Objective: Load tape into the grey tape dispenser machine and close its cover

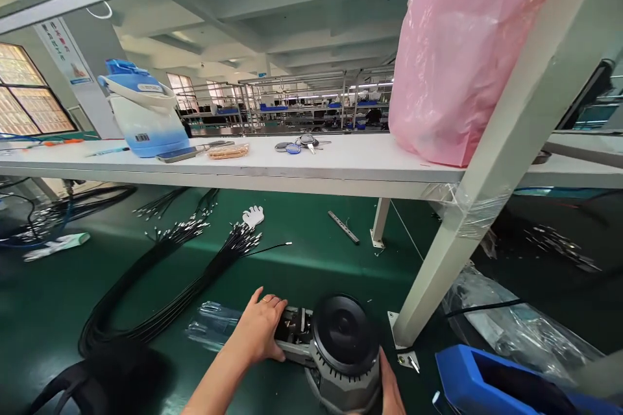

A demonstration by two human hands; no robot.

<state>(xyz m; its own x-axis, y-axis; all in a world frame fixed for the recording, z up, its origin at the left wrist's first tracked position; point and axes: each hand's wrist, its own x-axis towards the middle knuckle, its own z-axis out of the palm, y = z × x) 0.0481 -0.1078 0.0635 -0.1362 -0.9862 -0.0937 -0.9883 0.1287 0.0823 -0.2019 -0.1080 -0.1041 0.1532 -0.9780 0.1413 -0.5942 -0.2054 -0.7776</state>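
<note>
A grey machine with a round black top [344, 335] stands on the green bench at the lower middle. Its narrow arm reaches left and has an open section with metal parts inside. My left hand [263, 327] grips the end of this arm, fingers at the far side and thumb at the near side. Against the right side of the machine's body lies my right hand [389, 382], holding it; most of its fingers are hidden. Clear plastic sleeves [214, 323] lie just beyond my left wrist.
Bundles of black cables [195, 288] curve across the bench at left. A white shelf [292, 175] spans above, carrying a blue-white jug [143, 113] and a pink bag [467, 65]. A shelf post [467, 214] and a blue bin [487, 379] stand at right.
</note>
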